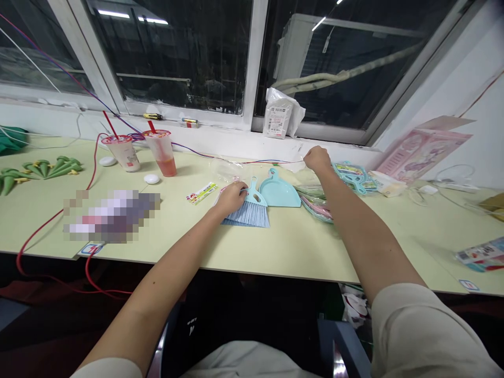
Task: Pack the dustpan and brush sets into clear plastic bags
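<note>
Near the middle of the pale table, my left hand (232, 198) is closed at the left side of a small blue brush (252, 207); what its fingers grip is hard to make out. A light blue dustpan (279, 190) lies just right of the brush, its handle toward the window. Farther back, my right hand (317, 159) is closed near the wall, above a clear bag of colored items (315, 202); anything in its fingers is too small to name. Clear plastic wrapping (226, 169) lies behind my left hand.
Two drink cups with red straws (162, 155) (122, 153) stand at the back left. A printed card (202, 193) lies left of my left hand. More blue items (354, 177) and a pink box (427, 149) are at the right. Red cable (95, 163) crosses the left side.
</note>
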Available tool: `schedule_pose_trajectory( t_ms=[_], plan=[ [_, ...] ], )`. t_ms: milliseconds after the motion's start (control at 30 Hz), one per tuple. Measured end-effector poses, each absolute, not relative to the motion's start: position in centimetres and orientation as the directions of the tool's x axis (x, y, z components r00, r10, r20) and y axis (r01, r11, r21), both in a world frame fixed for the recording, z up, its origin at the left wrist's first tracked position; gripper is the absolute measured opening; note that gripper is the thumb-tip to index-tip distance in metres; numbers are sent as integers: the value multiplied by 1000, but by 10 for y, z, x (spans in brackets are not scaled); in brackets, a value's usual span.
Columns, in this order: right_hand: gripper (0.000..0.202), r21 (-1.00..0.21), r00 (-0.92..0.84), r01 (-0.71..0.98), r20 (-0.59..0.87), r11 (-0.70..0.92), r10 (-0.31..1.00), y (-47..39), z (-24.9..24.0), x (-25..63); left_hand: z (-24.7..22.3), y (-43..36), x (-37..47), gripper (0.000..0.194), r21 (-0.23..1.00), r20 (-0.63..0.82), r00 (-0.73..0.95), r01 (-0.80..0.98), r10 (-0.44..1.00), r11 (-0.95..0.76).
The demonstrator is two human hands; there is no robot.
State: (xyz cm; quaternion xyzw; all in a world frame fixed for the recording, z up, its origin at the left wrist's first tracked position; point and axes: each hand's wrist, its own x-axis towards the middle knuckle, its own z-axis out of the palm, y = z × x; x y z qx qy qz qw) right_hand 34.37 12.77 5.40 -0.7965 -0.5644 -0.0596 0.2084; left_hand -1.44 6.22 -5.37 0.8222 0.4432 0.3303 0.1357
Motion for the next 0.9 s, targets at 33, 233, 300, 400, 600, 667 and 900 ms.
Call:
schedule_pose_trajectory(
  t_ms=[33, 233, 300, 400, 600, 667, 900],
  plan=[
    [35, -309, 399, 902, 328, -302, 857, 124, 59, 343, -53, 62, -15, 24, 516, 425, 390, 637, 817, -572],
    [24, -345, 357, 917, 495, -198, 792, 75, 92, 329, -52, 63, -16, 25, 519, 420, 394, 635, 818, -572],
    [22, -279, 231, 958, 607, -68, 761, 40, 91, 320, -53, 65, -16, 24, 523, 418, 397, 631, 817, -574],
    [18, -118, -29, 979, 723, 165, 691, -26, 65, 301, -56, 68, -17, 24, 538, 424, 399, 612, 813, -580],
    [20, 81, -356, 908, 670, 412, 652, -139, -28, 273, -57, 76, -21, 21, 569, 454, 331, 606, 827, -556],
    [21, 65, -427, 872, 587, 486, 687, -158, -51, 274, -56, 78, -23, 21, 576, 483, 334, 575, 809, -581],
    [17, -24, -490, 831, 443, 556, 751, -171, -55, 278, -51, 83, -26, 19, 639, 523, 287, 491, 802, -592]
  ],
)
